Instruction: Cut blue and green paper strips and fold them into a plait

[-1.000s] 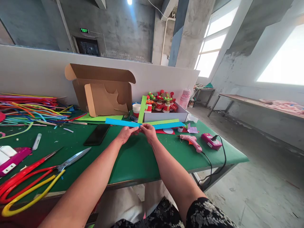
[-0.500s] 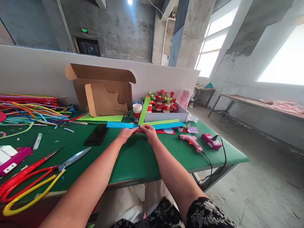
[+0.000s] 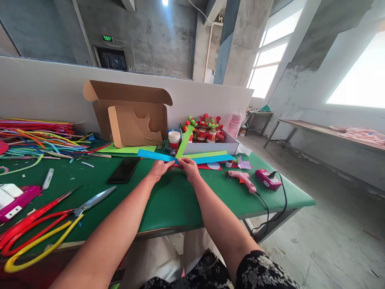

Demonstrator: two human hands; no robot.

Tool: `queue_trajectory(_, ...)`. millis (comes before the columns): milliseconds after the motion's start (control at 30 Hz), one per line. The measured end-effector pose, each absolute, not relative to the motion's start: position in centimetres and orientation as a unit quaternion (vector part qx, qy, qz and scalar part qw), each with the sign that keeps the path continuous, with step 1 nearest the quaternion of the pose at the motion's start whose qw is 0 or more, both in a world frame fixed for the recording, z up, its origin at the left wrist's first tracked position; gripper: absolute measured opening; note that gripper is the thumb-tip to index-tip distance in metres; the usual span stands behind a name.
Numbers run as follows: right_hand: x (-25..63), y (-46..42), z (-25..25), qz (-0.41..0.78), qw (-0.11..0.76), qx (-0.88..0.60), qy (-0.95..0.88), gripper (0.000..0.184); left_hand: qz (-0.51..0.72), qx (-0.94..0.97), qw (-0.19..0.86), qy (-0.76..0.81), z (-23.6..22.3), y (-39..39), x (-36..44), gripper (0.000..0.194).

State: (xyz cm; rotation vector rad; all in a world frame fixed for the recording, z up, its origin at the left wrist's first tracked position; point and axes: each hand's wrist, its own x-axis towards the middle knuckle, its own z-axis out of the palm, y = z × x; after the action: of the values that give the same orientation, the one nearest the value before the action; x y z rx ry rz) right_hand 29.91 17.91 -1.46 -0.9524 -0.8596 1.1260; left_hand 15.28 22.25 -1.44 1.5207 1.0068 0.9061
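My left hand pinches a blue paper strip near the middle of the table. Close beside it, my right hand is closed on the paper strips where blue and green meet. One green strip stands up at a slant from between the hands. Another green strip runs to the right, just behind the right-hand length of blue strip. My fingertips hide the crossing point. A pink glue gun lies to the right of my right hand, and a black phone to the left of my left hand.
Large scissors and a pile of coloured pipe cleaners lie at left. Behind stand an open cardboard box, paper cups and a white box of red-green figures. A magenta power socket with cord sits at right.
The upright green strip leans further right. The left end of the blue strip has tilted up a little, while both hands stay nearly in place.
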Motion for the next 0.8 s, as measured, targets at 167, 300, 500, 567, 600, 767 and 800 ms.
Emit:
queue_trajectory(167, 29.66, 17.87, -1.58, 0.503, 0.645, -0.421, -0.393, 0.040, 0.366, 0.639, 0.522, 0.429, -1.42, 22.56, 14.90, 0.035)
queue_trajectory(300, 29.66, 17.85, -1.56, 0.505, 0.641, -0.422, -0.395, 0.039, 0.362, 0.646, 0.522, 0.423, -1.57, 22.70, 14.95, 0.034)
queue_trajectory(500, 29.91, 17.93, -1.67, 0.496, 0.648, -0.427, -0.389, 0.031, 0.358, 0.661, 0.532, 0.389, -1.61, 22.64, 15.18, 0.031)
queue_trajectory(567, 29.92, 18.00, -1.72, 0.493, 0.657, -0.423, -0.382, 0.028, 0.360, 0.664, 0.535, 0.377, -1.55, 22.66, 15.15, 0.030)
queue_trajectory(600, 29.90, 18.03, -1.73, 0.493, 0.661, -0.421, -0.378, 0.028, 0.360, 0.666, 0.536, 0.373, -1.52, 22.68, 15.12, 0.030)
queue_trajectory(767, 29.72, 17.92, -1.71, 0.503, 0.660, -0.417, -0.370, 0.033, 0.348, 0.676, 0.535, 0.368, -1.45, 22.80, 14.98, 0.030)
queue_trajectory(800, 29.72, 17.87, -1.70, 0.505, 0.658, -0.419, -0.370, 0.034, 0.345, 0.678, 0.535, 0.368, -1.45, 22.80, 14.97, 0.030)
